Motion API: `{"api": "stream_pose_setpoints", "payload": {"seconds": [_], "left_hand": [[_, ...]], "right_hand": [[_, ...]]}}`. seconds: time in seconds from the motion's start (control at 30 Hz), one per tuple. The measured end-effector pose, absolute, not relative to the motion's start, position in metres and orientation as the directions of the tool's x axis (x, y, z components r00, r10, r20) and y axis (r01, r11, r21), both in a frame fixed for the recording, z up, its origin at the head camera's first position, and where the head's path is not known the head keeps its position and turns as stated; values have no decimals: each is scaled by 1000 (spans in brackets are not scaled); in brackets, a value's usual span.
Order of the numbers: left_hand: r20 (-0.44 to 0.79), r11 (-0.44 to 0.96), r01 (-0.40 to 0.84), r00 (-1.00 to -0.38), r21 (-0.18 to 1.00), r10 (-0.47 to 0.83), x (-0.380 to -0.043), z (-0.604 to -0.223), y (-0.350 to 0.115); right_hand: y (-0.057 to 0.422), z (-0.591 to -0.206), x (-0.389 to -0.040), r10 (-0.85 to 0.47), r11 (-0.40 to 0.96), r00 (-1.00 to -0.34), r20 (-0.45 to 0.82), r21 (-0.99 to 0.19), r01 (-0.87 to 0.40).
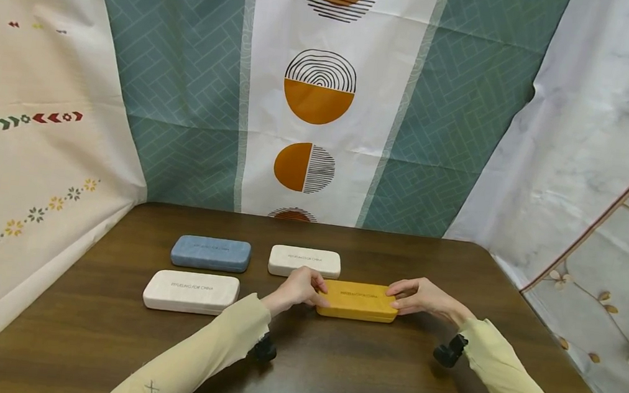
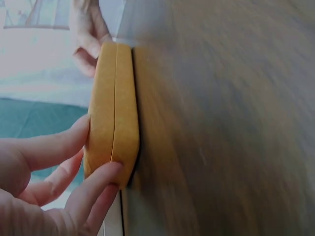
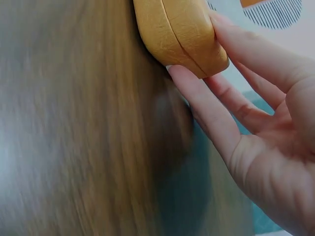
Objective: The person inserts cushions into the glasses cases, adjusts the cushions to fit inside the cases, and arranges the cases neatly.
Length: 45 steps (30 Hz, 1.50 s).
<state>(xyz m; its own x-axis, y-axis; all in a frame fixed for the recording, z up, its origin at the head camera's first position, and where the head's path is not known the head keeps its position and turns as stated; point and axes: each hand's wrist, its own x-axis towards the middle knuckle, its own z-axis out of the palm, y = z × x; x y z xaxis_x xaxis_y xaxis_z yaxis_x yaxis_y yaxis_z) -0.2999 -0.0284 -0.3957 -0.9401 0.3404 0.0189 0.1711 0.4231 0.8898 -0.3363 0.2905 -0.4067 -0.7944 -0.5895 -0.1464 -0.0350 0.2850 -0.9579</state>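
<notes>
A yellow glasses case [image 1: 358,301] with dark lettering on its lid lies lengthwise between my two hands, its lid closed. My left hand [image 1: 297,288] grips its left end; in the left wrist view, the fingers and thumb bend round that end, across the seam [image 2: 114,98]. At the opposite end, my right hand [image 1: 430,299] holds the corner between thumb and fingers. The right wrist view shows the rounded end of the case [image 3: 182,34] against those fingertips. Whether the case rests fully on the tabletop or is slightly raised, I cannot tell.
Left of the yellow case, a larger white case [image 1: 190,292] lies on the brown wooden table [image 1: 344,374]. A blue case [image 1: 211,253] sits behind it, and a smaller white case [image 1: 305,260] lies just beyond my left hand. Patterned cloth [image 1: 189,86] hangs along the back edge.
</notes>
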Motion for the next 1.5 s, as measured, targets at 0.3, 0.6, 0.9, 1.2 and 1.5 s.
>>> {"api": "stream_pose_setpoints", "payload": {"seconds": [0.3,0.6,0.9,1.2,1.5], "left_hand": [[-13,342,141,-912,929,410,-300,-395,-67],[-46,338,118,-897,934,440,-301,-391,-101],[-78,342,109,-868,934,491,-299,-389,-128],[-76,351,125,-859,928,506,-297,-388,-144],[-105,375,111,-854,920,510,-297,-386,-148]], "right_hand": [[257,-404,-332,-608,290,-781,-145,-956,-48],[224,-404,-330,-618,262,-775,-133,-964,-44],[200,-404,-328,-635,260,-760,-138,-965,-42],[184,-402,-323,-659,259,-736,-156,-966,-27],[179,-402,-320,-654,274,-736,-174,-962,-16]]}}
